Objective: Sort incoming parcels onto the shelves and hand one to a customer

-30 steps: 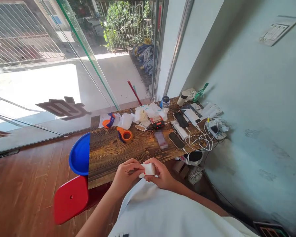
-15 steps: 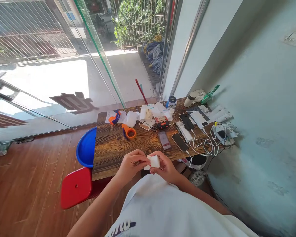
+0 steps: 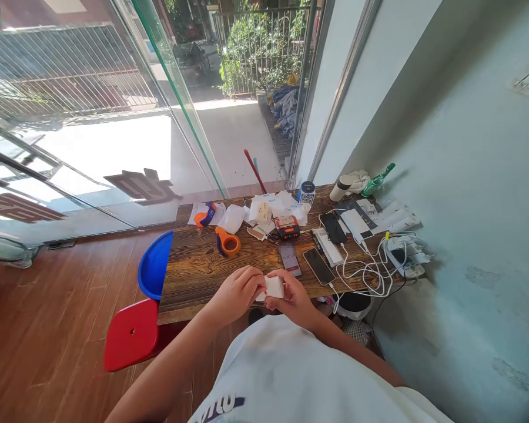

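Both my hands are closed on a small white box (image 3: 274, 287) held over the near edge of a wooden table (image 3: 194, 270). My left hand (image 3: 237, 291) pinches its left end with thumb and fingertips. My right hand (image 3: 293, 297) grips its right side from below. An orange tape dispenser (image 3: 227, 241) lies on the table beyond my left hand. Two phones (image 3: 318, 265) lie flat just past my right hand.
White paper packets (image 3: 273, 205), a small black and red device (image 3: 287, 228), a power strip with white cables (image 3: 397, 258) and a green bottle (image 3: 377, 176) crowd the table's far side. Blue (image 3: 153, 271) and red stools (image 3: 130, 339) stand left. A wall runs along the right.
The view has tilted and shifted slightly. My hands stay closed on the white box, with small finger movements at its left end.
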Tool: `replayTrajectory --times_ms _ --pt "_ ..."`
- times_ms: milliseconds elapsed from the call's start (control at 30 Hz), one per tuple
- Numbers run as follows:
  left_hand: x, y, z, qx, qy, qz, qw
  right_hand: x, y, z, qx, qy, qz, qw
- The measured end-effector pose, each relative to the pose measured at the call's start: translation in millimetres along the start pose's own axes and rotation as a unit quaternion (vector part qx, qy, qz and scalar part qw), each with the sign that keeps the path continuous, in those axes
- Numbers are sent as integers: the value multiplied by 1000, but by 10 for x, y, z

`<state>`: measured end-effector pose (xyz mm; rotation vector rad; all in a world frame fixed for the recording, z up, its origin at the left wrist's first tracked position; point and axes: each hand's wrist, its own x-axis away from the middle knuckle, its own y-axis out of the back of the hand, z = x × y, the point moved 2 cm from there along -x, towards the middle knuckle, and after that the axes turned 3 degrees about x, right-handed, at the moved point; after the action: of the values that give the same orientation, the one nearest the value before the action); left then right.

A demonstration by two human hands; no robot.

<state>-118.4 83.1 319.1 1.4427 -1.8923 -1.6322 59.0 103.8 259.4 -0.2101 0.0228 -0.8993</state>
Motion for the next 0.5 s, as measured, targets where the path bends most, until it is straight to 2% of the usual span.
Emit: replayTrajectory --times_ms 67,133,233,300,367,433,500 --pt "-9 -77 -22 -37 -35 -29 998 3 30 -32 -55 -18 3 998" --pt "-25 -138 -42 -25 -54 -43 997 7 89 -44 -72 -26 2 997" --pt "-85 -200 -46 75 25 -47 996 9 219 -36 -69 -44 5 997" --pt "-139 -233 -51 148 87 -49 984 7 310 -23 -66 -52 16 996" --pt "-193 -263 -69 202 113 -62 971 -1 389 -12 -62 -55 27 996" --pt "-242 -299 -90 220 123 -82 964 -21 455 -10 -61 -52 30 996" --pt "-291 -356 -112 169 127 -88 973 -57 511 -26 -69 -50 22 996"
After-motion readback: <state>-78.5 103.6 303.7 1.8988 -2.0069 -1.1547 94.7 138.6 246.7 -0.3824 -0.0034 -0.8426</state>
